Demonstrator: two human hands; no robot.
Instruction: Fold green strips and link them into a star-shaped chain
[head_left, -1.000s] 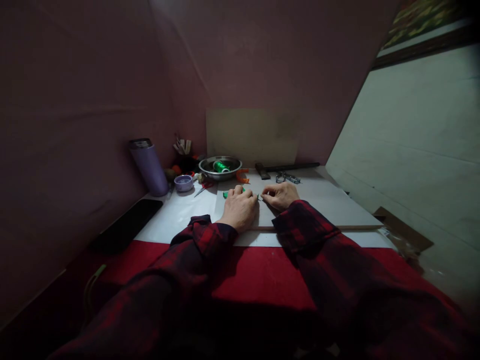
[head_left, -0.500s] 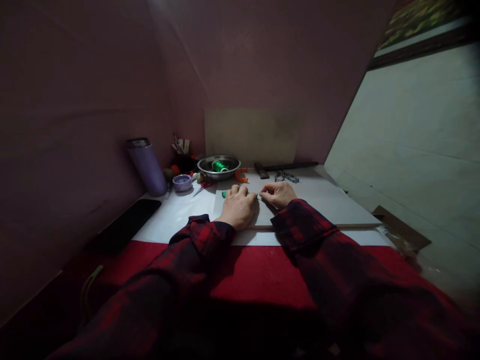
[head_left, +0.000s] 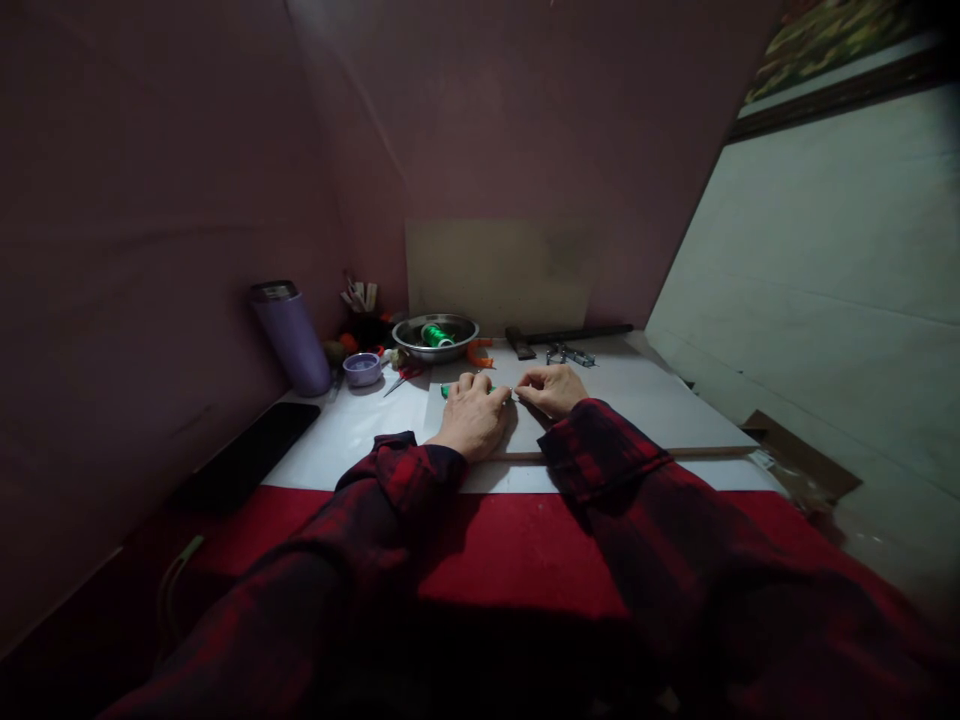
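Observation:
Both my hands rest on a pale board (head_left: 637, 415) lying on the white table top. My left hand (head_left: 474, 415) is curled, its fingers over a small green piece (head_left: 448, 390) that peeks out at its far side. My right hand (head_left: 553, 388) is closed in a pinch, fingertips meeting the left hand's at a thin item too small to make out. Both arms wear red and black plaid sleeves.
A steel bowl (head_left: 420, 346) holding a green thread spool (head_left: 434, 334) sits behind the hands. Left of it are a small purple cup (head_left: 362, 369), a purple tumbler (head_left: 291, 337), scissors (head_left: 401, 377) and a black phone (head_left: 247, 456). A hammer (head_left: 570, 333) and metal clips (head_left: 571, 354) lie at the back. Red cloth (head_left: 510, 545) covers the near edge.
The hands have stayed together at the same spot on the board; only the camera has shifted slightly.

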